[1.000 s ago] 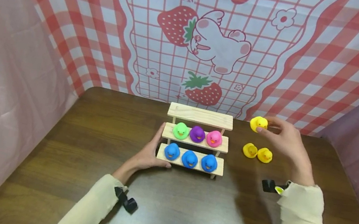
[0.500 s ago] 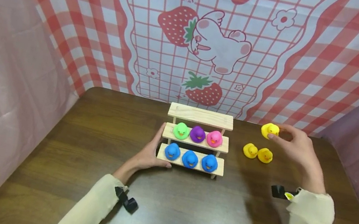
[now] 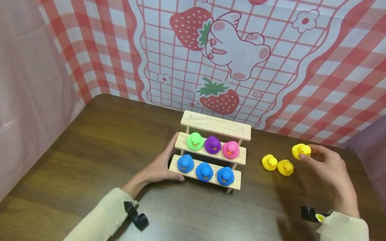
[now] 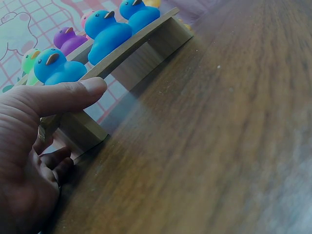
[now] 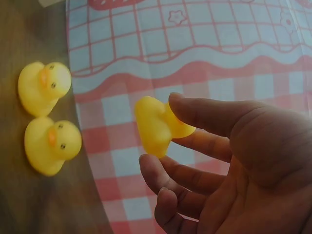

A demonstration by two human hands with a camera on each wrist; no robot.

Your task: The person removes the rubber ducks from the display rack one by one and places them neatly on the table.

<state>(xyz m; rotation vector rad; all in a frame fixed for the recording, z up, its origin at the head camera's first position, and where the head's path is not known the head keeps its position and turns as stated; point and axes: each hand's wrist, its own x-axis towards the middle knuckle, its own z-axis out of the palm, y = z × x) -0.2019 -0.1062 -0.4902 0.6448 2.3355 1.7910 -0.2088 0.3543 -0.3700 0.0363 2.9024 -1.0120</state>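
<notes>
A three-tier wooden display shelf (image 3: 216,125) stands on the table. My left hand (image 3: 158,167) grips its left end, thumb along the front of the lowest tier and the other fingers round the side. Three blue rubber ducks (image 3: 204,172) sit on that tier. Green (image 3: 195,141), purple (image 3: 212,145) and pink (image 3: 231,149) rubber ducks line the middle tier; the top one is bare. To the right, my right hand (image 3: 334,173) pinches a yellow rubber duck (image 5: 151,127) between thumb and fingers, above the table. Two more yellow rubber ducks (image 3: 269,163) sit side by side between shelf and hand.
The brown wooden table (image 3: 196,233) runs back to a red-and-white checked cloth (image 3: 90,20) with strawberry prints. Pink curtains (image 3: 9,84) hang at both sides. Each wrist carries a small black camera (image 3: 139,219).
My right hand has moved right and a little toward me with the yellow rubber duck, passing beyond the two on the table. My left hand and the shelf have stayed put.
</notes>
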